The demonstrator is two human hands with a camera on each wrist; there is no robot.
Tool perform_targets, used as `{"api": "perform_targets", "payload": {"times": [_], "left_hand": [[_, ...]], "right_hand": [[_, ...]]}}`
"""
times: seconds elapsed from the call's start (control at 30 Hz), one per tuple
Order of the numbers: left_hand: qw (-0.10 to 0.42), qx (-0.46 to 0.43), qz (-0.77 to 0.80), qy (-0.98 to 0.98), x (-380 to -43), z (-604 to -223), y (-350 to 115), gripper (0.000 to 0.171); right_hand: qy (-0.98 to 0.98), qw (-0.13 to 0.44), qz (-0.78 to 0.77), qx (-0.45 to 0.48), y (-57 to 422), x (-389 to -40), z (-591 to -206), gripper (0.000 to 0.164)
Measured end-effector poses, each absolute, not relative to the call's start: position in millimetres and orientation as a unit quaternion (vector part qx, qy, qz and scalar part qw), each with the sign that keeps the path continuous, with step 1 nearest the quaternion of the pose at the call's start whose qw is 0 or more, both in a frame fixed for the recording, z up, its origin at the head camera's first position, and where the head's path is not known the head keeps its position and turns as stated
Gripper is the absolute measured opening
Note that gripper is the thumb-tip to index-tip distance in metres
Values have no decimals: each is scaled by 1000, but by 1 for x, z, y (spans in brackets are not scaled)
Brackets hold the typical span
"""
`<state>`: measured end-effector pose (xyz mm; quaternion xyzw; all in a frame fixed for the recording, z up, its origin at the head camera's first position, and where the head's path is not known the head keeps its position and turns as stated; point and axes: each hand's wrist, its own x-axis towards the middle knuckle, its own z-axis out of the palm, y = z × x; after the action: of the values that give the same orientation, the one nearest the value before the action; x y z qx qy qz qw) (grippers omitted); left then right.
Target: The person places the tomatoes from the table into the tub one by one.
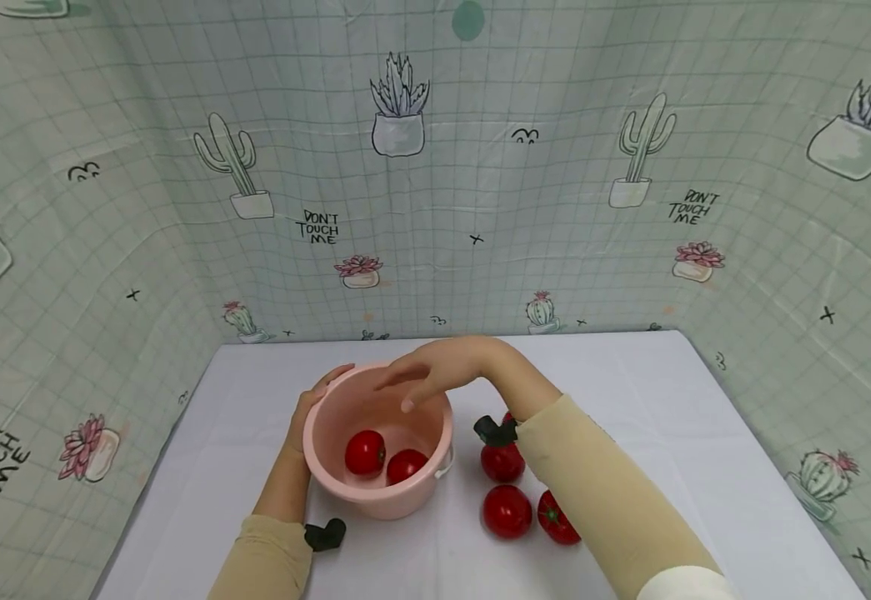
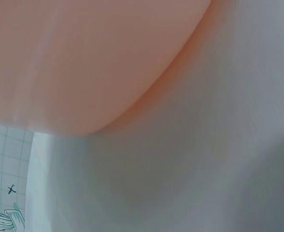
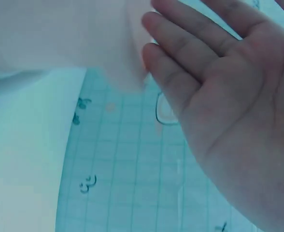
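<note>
A pale pink bucket (image 1: 378, 504) stands on the white table, its opening tilted toward the head camera. Inside it lie two red tomatoes (image 1: 365, 452). My left hand (image 1: 313, 408) holds the bucket at its left side, fingers curved along the rim; the left wrist view shows the bucket's lower wall (image 2: 84, 63) close up. Over the bucket's opening is my right hand (image 1: 443, 367), fingers extended and nothing in its grasp. Its bare palm (image 3: 243, 106) faces the right wrist camera. Several more tomatoes (image 1: 508, 511) lie right of the bucket, some partly hidden by my right forearm.
A white handle joint (image 1: 444, 463) sticks out on the bucket's right side. Black wrist mounts (image 1: 325, 535) are on both sleeves. Patterned fabric (image 1: 473, 183) with cactus drawings walls the white table (image 1: 615, 375) at the back and sides.
</note>
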<state>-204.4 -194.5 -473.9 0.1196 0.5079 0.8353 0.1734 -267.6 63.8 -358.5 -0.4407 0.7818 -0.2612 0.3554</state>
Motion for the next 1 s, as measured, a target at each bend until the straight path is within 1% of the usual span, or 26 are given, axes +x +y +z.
{"api": "perform_targets", "payload": {"times": [0.2,0.43,0.57,0.7,0.83,1.0], "left_hand": [[161,112,837,510,-203,-473,-196,55],[162,147,838,500,-203,-476,-196,56],[164,167,841,489,-205,-477,-195,57],[171,163,845,480,-205,-475,-194,58],[169,138,842,493,-203,-474,-193,56],[170,113,844,496,-202,-473,-192,55]], "right_hand": [[806,309,-298,-407,102,-255,-366,52],[848,217,-322,-360,149,-240,-392,59],[855,183,-362,-323,178,-230,-410,65],[851,175,-403,-287,203,-223,-429,70],[846,183,-434,-251,221,-218,-446,70],[856,188,-437,-203,235,-218,-469,69]]}}
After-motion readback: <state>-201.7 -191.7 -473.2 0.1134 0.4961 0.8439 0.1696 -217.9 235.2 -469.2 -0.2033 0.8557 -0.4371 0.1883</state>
